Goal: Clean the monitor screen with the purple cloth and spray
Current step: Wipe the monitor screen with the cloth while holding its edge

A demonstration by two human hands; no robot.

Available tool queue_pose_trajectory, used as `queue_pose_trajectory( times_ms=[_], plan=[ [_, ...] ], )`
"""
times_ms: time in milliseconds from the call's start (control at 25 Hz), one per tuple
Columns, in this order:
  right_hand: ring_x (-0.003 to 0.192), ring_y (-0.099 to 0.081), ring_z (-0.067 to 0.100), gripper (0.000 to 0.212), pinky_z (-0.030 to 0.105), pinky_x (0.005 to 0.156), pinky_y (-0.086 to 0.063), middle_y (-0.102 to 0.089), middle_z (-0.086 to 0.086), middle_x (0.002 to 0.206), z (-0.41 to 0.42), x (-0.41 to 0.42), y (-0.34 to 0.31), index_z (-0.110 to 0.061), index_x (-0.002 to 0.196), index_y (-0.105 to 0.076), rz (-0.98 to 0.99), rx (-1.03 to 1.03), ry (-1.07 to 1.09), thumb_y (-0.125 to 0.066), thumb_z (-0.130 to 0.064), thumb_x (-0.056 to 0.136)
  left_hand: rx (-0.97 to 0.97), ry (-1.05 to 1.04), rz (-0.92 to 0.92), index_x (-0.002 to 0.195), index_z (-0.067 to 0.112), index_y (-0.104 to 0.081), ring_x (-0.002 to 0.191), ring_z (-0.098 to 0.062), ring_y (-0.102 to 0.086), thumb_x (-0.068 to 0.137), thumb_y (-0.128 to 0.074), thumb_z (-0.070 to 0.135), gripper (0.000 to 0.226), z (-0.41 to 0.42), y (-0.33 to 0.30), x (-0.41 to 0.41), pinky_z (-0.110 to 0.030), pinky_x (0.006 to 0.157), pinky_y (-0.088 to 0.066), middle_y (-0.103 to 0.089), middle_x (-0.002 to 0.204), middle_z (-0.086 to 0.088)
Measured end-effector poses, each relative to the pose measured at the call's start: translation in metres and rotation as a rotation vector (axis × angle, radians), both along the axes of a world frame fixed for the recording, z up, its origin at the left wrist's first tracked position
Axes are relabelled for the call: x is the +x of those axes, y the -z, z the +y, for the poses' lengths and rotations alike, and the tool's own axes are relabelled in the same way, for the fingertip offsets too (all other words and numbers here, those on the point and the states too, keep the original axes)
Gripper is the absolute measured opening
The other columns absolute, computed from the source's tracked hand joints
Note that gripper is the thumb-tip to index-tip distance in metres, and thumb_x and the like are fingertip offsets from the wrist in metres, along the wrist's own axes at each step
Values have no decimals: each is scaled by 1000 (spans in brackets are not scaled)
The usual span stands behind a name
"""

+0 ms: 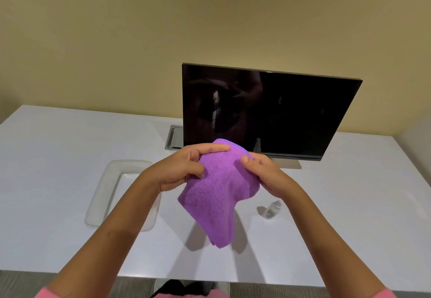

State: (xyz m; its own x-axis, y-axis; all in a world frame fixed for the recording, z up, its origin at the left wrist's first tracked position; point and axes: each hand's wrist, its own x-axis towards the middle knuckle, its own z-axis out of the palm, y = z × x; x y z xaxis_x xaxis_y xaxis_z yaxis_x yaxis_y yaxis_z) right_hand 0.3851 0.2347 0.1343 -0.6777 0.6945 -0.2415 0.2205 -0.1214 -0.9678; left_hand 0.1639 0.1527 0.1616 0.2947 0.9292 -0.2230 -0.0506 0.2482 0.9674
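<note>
Above the near middle of the white table (58,139), we are holding the purple cloth (219,190) up in both hands, clear of the surface. Our left hand (184,169) is gripping its left upper edge, fingers curled over the top, and our right hand (265,174) is pinching the right upper edge with the thumb pressing into the fabric. The rest of the cloth is hanging down in a loose fold between our forearms. The dark monitor (291,116) is standing just beyond our hands at the far side, its screen showing faint reflections. The small spray bottle (271,210) is standing on the table to the near right, below our right hand. A clear tray (105,186) is lying on the left, partly under our left forearm
</note>
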Motion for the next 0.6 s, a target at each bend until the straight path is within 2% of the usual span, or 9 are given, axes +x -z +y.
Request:
queue_pose_trajectory(
  times_ms=[80, 160, 280, 440, 520, 600],
  plan=[
    [94, -67, 27, 63, 44, 86, -52, -71, 10, 98, 1, -11, -6, -11, 98, -71, -25, -84, -44, -81, -60, 59, 0, 13, -25, 129, 28, -57, 101, -16, -57, 65, -44, -10, 76, 6, -2, -16, -25, 77, -45, -62, 126, 4],
    [94, -68, 31, 57, 40, 82, -56, -71, 13, 100, -2, -21, -8, -9, 99, -72, 2, -179, -48, -86, -49, 60, 0, 5, -55, 133, 31, -52, 108, -19, -57, 68, -46, -11, 78, 11, 0, -32, -30, 82, -45, -60, 129, -4],
    [93, -69, 29, 34, 37, 77, -57, -71, 14, 102, -11, -39, -11, -12, 99, -74, 111, -309, 70, -78, -34, 73, -1, -6, -55, 135, 32, -49, 106, -21, -59, 71, -50, -9, 76, 19, 3, -54, -33, 81, -46, -59, 127, -9],
    [93, -69, 30, 26, 41, 79, -58, -71, 14, 103, -23, -63, -16, -13, 99, -74, 217, -406, 305, -72, -30, 80, 19, -60, -8, 129, 30, -54, 104, -17, -65, 81, -57, 3, 55, 33, 3, -76, -27, 79, -53, -65, 119, 1],
    [92, -70, 29, 31, 39, 74, -58, -72, 13, 103, -27, -72, -18, -13, 104, -71, 245, -414, 415, -69, -31, 79, 43, -212, 60, 115, 24, -63, 99, -19, -67, 86, -57, 4, 35, 43, 0, -87, -29, 78, -55, -69, 111, -2],
    [93, -70, 28, 34, 36, 70, -58, -72, 13, 104, -31, -80, -17, -12, 106, -71, 273, -379, 501, -66, -33, 80, 85, -422, 121, 85, 19, -70, 83, -21, -66, 86, -49, 0, 28, 51, -3, -98, -28, 68, -54, -71, 89, -4]
  ],
)
